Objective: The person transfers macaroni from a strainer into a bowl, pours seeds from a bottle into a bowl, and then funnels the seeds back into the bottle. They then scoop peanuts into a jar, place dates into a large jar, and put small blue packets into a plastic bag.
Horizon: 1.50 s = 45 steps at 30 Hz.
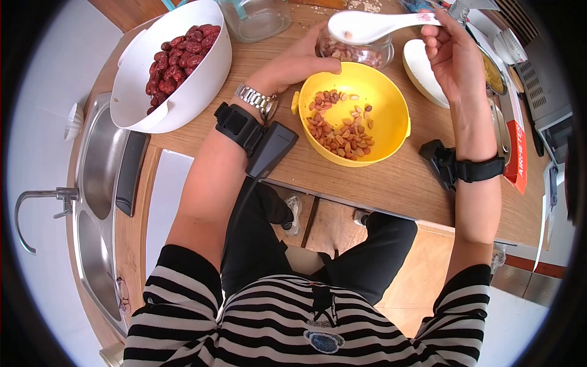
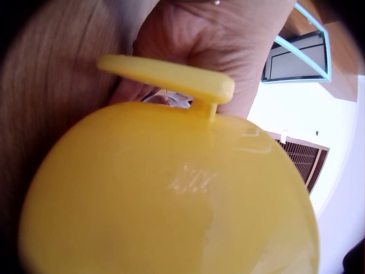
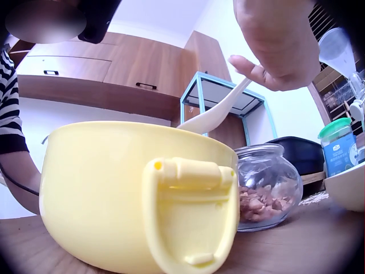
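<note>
My right hand [image 1: 457, 64] grips the handle of a white soup spoon [image 1: 373, 27], its bowl above a round glass jar [image 1: 370, 55] part filled with peanuts. In the right wrist view the spoon [image 3: 214, 116] slants down behind the rim of a yellow bowl [image 3: 97, 188]. That yellow bowl [image 1: 388, 101] stands in front of the jar, with loose peanuts [image 1: 345, 139] along its bottom. My left hand [image 1: 296, 66] holds the jar's left side, thumb by the bowl's rim. In the left wrist view, the bowl hides most of the left fingers.
A white basin [image 1: 137, 101] of red dates [image 1: 183, 55] stands to the left, near the sink [image 1: 104, 165]. A clear container [image 1: 254, 21] is at the back. Right of the jar are a white bowl [image 1: 422, 73] and a red box [image 1: 518, 159].
</note>
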Motion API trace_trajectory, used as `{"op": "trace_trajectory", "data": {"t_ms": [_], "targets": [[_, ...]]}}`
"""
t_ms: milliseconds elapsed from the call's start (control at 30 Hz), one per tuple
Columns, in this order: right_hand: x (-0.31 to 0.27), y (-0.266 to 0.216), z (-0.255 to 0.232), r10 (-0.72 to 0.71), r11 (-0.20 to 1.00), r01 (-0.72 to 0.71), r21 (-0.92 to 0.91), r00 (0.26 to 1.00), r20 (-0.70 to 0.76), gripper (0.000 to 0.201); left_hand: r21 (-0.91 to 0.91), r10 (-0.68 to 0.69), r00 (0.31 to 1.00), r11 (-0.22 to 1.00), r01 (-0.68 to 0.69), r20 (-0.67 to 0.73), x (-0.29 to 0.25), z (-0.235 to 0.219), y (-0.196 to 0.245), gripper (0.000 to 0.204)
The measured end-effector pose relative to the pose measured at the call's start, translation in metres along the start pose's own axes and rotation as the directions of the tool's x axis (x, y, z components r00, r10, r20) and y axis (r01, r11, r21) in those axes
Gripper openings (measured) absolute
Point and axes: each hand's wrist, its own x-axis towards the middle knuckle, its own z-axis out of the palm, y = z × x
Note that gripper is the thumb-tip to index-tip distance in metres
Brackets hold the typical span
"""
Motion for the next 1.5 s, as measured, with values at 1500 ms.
{"op": "trace_trajectory", "data": {"t_ms": [1500], "targets": [[-0.010, 0.019, 0.003, 0.395, 0.912, -0.270, -0.310, 0.786, 0.475, 0.024, -0.081, 0.019, 1.000, 0.997, -0.019, -0.003, -0.002, 0.003, 0.001, 0.067]]}}
